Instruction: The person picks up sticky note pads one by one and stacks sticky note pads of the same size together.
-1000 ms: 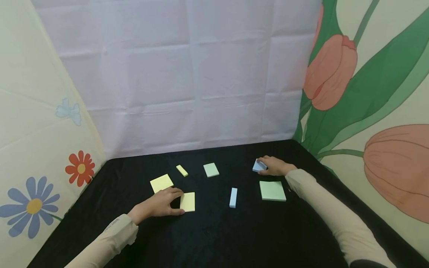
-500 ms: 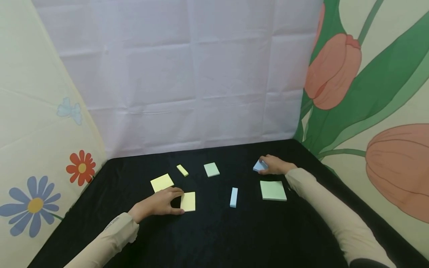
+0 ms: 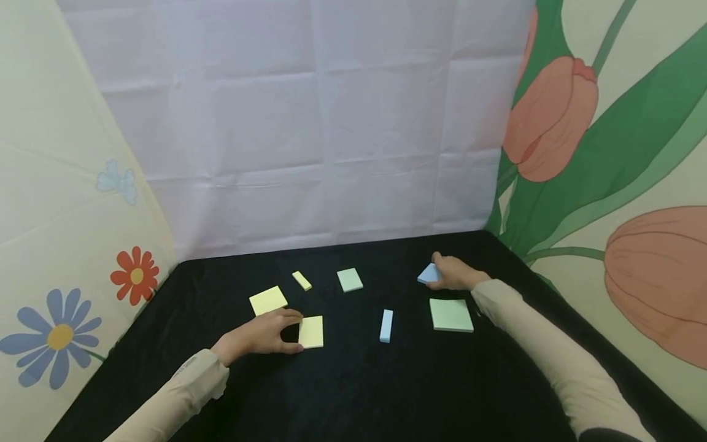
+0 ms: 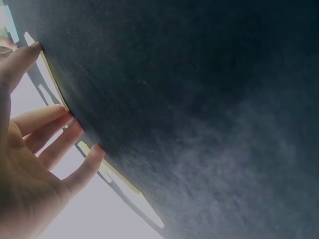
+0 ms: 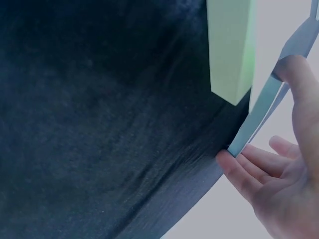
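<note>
My left hand (image 3: pixel 258 333) spans the left side of a small yellow sticky note pad (image 3: pixel 312 332), thumb at its near corner and index finger at its far one. In the left wrist view that pad's edge (image 4: pixel 51 74) lies between the thumb and index finger. A larger yellow pad (image 3: pixel 267 300) lies just behind this hand, partly covered by it. At the right, my right hand (image 3: pixel 457 273) grips a blue sticky note pad (image 3: pixel 429 274) between thumb and fingers. The right wrist view shows this blue pad's edge (image 5: pixel 256 117) between thumb and fingertip.
A large green pad (image 3: pixel 451 315) lies in front of the right hand. Between the hands are a narrow blue pad (image 3: pixel 386 326), a smaller green pad (image 3: pixel 350 280) and a narrow yellow pad (image 3: pixel 302 280). All lie on a black cloth (image 3: pixel 342 393) before a white curtain.
My right hand's fingers have shifted toward the blue pad's far corner, and the pad looks slightly turned. The left hand stays where it was beside the small yellow pad.
</note>
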`<move>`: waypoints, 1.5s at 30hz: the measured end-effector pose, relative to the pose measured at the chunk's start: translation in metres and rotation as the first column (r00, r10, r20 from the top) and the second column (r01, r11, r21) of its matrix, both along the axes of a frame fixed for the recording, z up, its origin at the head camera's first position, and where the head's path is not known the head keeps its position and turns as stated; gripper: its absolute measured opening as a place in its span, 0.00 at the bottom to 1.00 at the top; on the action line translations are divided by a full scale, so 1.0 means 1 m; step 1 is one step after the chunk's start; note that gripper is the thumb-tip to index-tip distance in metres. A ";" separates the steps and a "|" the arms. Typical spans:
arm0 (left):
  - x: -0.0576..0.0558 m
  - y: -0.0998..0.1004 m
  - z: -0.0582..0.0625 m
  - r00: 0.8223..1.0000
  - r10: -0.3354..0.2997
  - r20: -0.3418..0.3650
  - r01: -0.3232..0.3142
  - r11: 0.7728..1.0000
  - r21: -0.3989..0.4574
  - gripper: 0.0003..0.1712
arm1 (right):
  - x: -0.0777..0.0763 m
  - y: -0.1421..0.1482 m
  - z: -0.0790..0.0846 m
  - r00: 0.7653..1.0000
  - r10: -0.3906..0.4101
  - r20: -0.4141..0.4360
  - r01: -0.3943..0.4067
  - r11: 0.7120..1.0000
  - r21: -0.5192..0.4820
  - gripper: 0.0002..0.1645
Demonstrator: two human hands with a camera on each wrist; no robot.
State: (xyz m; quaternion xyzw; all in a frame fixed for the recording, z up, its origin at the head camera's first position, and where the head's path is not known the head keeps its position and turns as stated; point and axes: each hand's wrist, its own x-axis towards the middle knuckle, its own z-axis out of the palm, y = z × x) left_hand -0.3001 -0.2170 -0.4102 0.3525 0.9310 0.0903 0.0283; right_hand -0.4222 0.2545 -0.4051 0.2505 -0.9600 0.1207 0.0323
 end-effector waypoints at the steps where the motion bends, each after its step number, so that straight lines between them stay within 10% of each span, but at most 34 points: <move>1: 0.000 0.000 0.000 1.000 0.001 0.000 -0.001 1.000 -0.001 0.37 | 0.001 0.000 0.001 1.000 -0.001 -0.002 0.001 1.000 0.000 0.34; 45: 0.002 0.011 0.003 1.000 0.010 -0.010 -0.010 1.000 -0.003 0.37 | 0.002 0.009 0.003 0.996 0.083 -0.038 -0.081 0.995 0.057 0.37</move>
